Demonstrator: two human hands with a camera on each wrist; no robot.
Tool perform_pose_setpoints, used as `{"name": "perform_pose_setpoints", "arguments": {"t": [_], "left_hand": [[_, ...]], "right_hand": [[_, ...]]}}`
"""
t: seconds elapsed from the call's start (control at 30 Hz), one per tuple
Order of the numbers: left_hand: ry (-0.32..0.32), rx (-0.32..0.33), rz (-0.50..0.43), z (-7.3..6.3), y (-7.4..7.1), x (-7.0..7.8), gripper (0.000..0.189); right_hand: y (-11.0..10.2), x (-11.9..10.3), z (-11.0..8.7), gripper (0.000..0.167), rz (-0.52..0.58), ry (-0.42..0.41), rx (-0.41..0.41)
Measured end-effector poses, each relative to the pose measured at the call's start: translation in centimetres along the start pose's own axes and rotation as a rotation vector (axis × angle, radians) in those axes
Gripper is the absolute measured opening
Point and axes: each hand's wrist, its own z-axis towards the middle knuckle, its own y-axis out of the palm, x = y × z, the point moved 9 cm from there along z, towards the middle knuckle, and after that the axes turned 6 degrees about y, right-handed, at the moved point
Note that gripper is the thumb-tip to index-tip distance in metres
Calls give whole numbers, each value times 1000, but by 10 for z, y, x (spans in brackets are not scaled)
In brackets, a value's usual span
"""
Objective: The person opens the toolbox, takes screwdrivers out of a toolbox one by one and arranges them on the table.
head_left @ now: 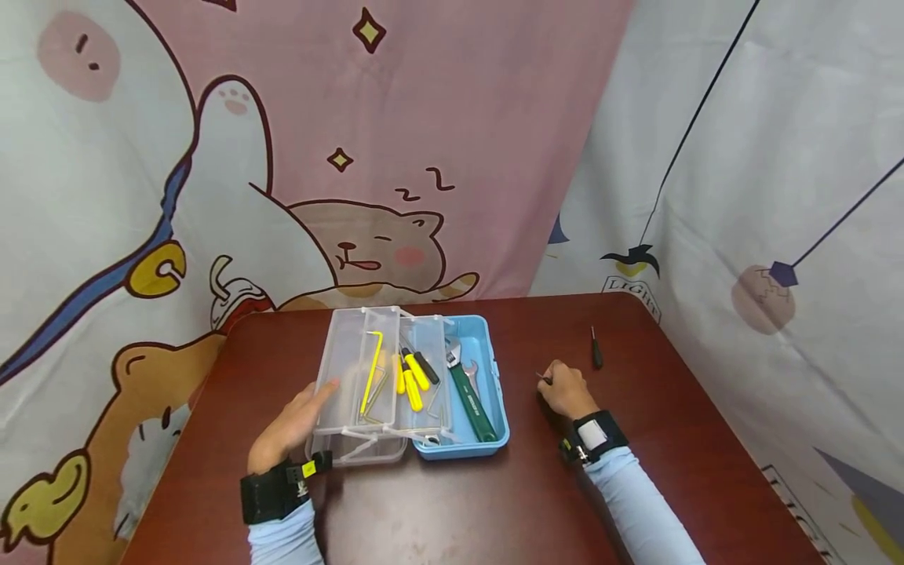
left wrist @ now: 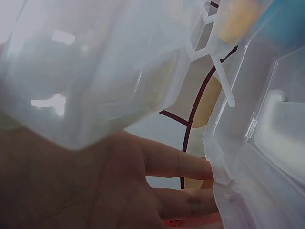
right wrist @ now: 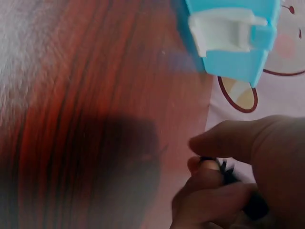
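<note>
Pale-blue sleeves (head_left: 643, 502) are reaching in from the near edge, and black straps (head_left: 268, 496) are circling both wrists over a reddish-brown wooden table (head_left: 452, 510). On the left, the left hand (head_left: 293, 424) is stretching its fingers nearly straight, touching the side of the clear plastic trays (head_left: 342, 341); in the left wrist view two extended fingers are meeting a clear plastic edge. Whether that hand is bearing any weight, I cannot tell. On the other side, the right hand (head_left: 568, 390) is curling low over the table, its thumb and fingers closing narrowly around a small dark tool (right wrist: 231, 177), which is mostly hiding behind them.

Between the hands, a light-blue box (head_left: 459, 450) is standing, its right wall showing a white latch (right wrist: 221, 31) in the right wrist view. Inside it, a green-handled adjustable wrench (head_left: 473, 400) is lying on a slant, with a silver wrench (head_left: 472, 377) resting just beside it. The trays are spreading leftward from the box, carrying a yellow hex key (head_left: 372, 373) and yellow-handled tools (head_left: 413, 392). Farther right, beyond the right hand, a small dark screwdriver (head_left: 596, 355) is lying on the wood. Behind everything, a cartoon-printed cloth (head_left: 494, 141) is hanging.
</note>
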Motion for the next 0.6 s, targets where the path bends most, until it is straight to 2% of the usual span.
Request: {"name": "perform_pose_setpoints", "arguments": {"t": [0.2,0.33,0.6], "left_hand": [[18,15,-6,0,-1,1,90],[27,18,-1,0,-1,2,85],[64,27,9,1,-1,6,80]], "right_hand": [[6,-8,0,15,-19,3,18],[10,-11,-2,20,-47,-1,-7],[14,-8,-2,28,-77,21,-17]]}}
